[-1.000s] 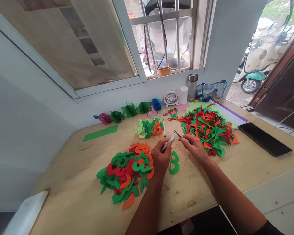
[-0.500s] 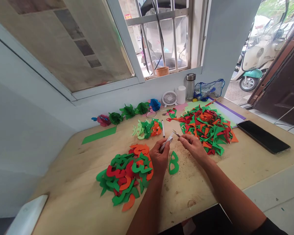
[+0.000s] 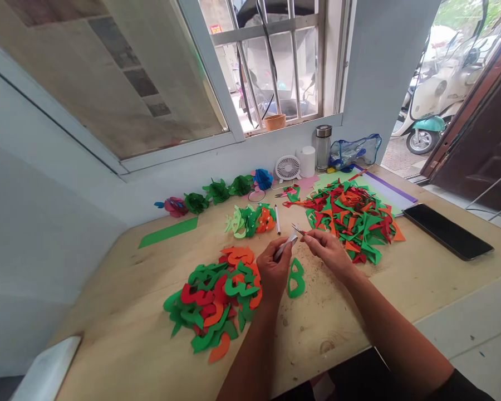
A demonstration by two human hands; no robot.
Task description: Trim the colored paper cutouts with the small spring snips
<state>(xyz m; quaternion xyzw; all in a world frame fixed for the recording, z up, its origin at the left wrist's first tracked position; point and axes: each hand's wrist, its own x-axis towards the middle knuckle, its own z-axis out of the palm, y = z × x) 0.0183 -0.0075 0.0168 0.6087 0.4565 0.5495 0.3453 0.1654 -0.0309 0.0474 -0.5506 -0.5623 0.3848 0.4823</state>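
Head view: small scissors close to folded white paper

The white paper [image 3: 293, 240] sticks up from the pinched fingers of the left hand [image 3: 273, 266]. Its long side slants away from the body and a bit to the right. The right hand [image 3: 328, 248] holds the scissors [image 3: 298, 229] with bent fingers. Their tips point left, just by the top end of the paper; I cannot tell if they touch it. The left hand is nearer to the paper, since it holds it.

A green letter B [image 3: 301, 285] lies flat on the wooden table [image 3: 121, 306], just below the hands. Curvy cut bits [image 3: 217, 335] are on the left, and pointy scraps [image 3: 364, 227] on the right, near a black phone [image 3: 448, 231]. Behind are a wall, a barred window [image 3: 297, 67] and a parked scooter [image 3: 431, 99] outside.
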